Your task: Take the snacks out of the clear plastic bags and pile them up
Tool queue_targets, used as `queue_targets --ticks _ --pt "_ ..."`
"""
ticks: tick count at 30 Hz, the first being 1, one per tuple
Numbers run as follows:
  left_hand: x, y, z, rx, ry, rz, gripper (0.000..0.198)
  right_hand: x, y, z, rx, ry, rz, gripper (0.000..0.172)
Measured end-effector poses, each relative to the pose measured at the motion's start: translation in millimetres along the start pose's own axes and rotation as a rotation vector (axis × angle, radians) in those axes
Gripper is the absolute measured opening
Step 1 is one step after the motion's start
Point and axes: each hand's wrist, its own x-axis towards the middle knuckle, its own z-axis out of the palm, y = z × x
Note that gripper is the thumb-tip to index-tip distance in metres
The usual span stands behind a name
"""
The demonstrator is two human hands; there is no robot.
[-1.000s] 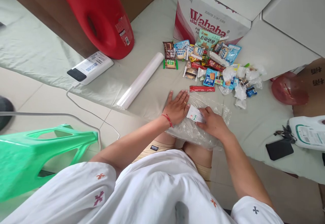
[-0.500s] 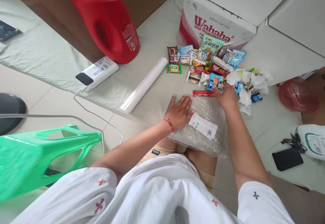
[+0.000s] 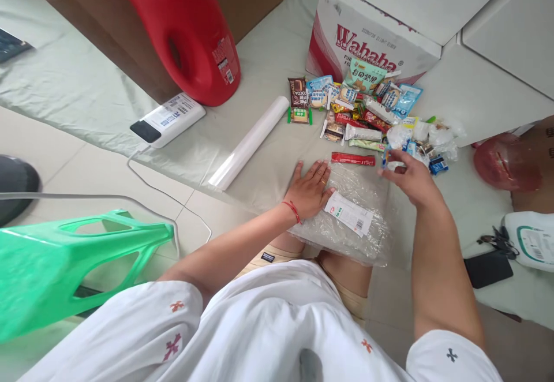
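My left hand lies flat with fingers spread on a clear plastic bag that bears a white label. My right hand pinches a small blue snack packet, seen almost edge-on, above the bag's far right corner. A thin red snack stick lies at the bag's far edge. Beyond it spreads a pile of wrapped snacks, among them a pale green stick packet, a brown cocoa packet and a mint-green bag. Crumpled clear wrappers lie right of the pile.
A white roll lies left of the pile, near a white power bank and a red jug. Behind stands a Wahaha carton. A green stool is at left; a black wallet-like object and white bottle at right.
My right hand has lifted the blue packet off the pile's front and moved it to the right. The pale green stick packet now shows where it lay. My left hand stays put.
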Motion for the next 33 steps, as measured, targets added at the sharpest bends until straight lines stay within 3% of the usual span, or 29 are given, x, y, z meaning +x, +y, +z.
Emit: queue_targets --ticks 5,12,16,21,25,30,33 --pt "1 0 0.5 -0.004 -0.002 -0.009 0.066 -62 -7 -4 -0.111 -0.311 -0.113 0.073" --pt "1 0 4.0 0.018 0.016 -0.006 0.067 -76 -44 27 -0.422 -0.461 -0.223 0.072" --pt "1 0 2.7 0.024 0.008 -0.010 0.067 -86 -57 42 -0.621 -0.501 -0.191 0.069" --pt "1 0 1.2 0.008 0.000 0.000 0.066 -107 -46 55 -0.596 -0.386 -0.170 0.072" --pt "2 -3 -1.7 -0.042 -0.001 -0.026 0.062 -111 -27 52 -0.409 -0.264 -0.241 0.070" --pt "7 -3 -8.7 -0.121 0.151 -0.097 0.056 -67 2 36 -0.340 0.063 -0.208 0.060" --pt "11 1 -15.0 -0.166 0.253 -0.070 0.048 -32 14 40 -0.358 -0.012 -0.192 0.063"
